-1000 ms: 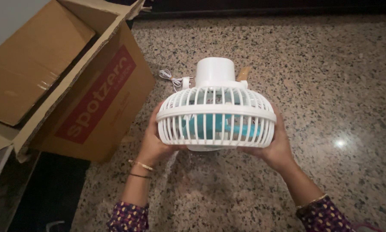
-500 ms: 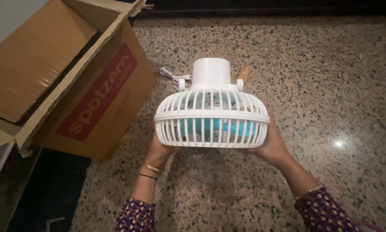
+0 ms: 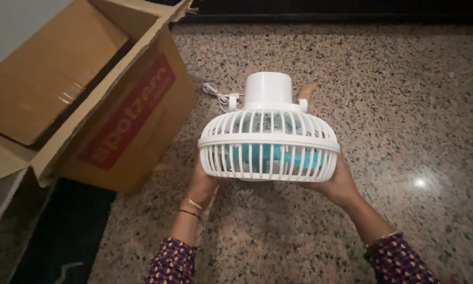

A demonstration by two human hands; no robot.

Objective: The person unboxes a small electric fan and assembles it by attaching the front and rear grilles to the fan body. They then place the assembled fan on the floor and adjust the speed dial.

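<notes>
Holding the fan (image 3: pixel 268 142) up at the middle of the frame, I have one hand on each side of its white cage so the weight sits evenly between them. My left hand (image 3: pixel 202 181) is curled under the lower left of the cage, fingers mostly hidden behind the grille, palm pressed to the rim. My right hand (image 3: pixel 337 181) does the same at the lower right, wrapped closed around the rim with the thumb side towards me. Neither hand is spread flat; both are bent to the curve of the cage, since a round ribbed shape offers no handle.

I have the fan tipped so the grille faces me and the white motor housing (image 3: pixel 268 88) points to the top of the frame. That lets me see the blue blades (image 3: pixel 278 156) through the ribs. It hangs just above the speckled floor (image 3: pixel 405 105), not touching as far as I can tell.

A bundled white cord (image 3: pixel 219 95) with its plug lies on the floor just beyond the fan, left of the housing. An open cardboard box (image 3: pixel 89 94) with a red panel fills the upper left, flaps open, close to my left arm.
</notes>
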